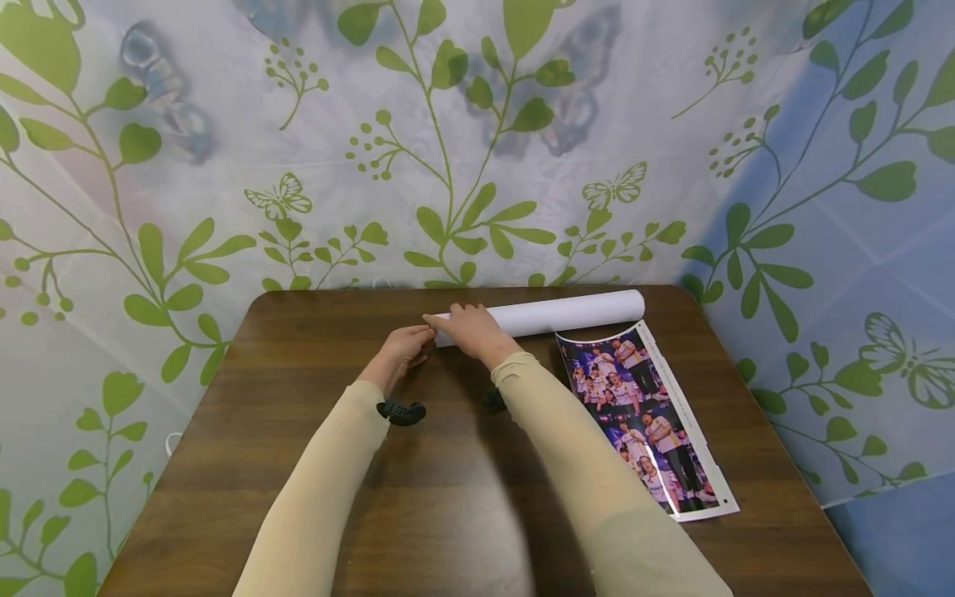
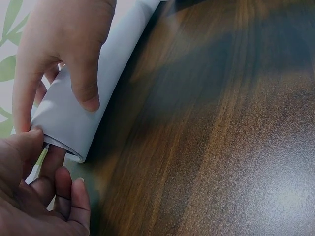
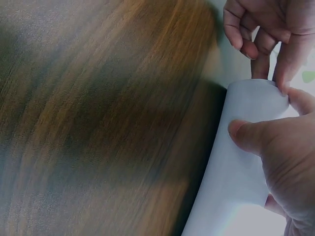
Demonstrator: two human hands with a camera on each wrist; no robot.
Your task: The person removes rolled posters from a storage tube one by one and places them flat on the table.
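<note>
A white roll of paper [image 1: 567, 316] lies along the far side of the table, hollow at its left end. My left hand [image 1: 407, 348] is at that end; in the left wrist view its thumb and a finger inside the opening pinch the roll's rim [image 2: 64, 146]. My right hand [image 1: 477, 330] grips the roll just beside it, thumb on the near side and other fingers curled over the far side. In the right wrist view the right thumb [image 3: 251, 135] lies on the paper [image 3: 226, 172].
On the wooden table [image 1: 433, 481], a glossy sheet of printed group photos [image 1: 642, 414] lies to the right, its far edge near the roll. A curtain with green leaves and butterflies [image 1: 477, 166] hangs behind the table. Black wrist devices [image 1: 403, 412] are worn at the cuffs.
</note>
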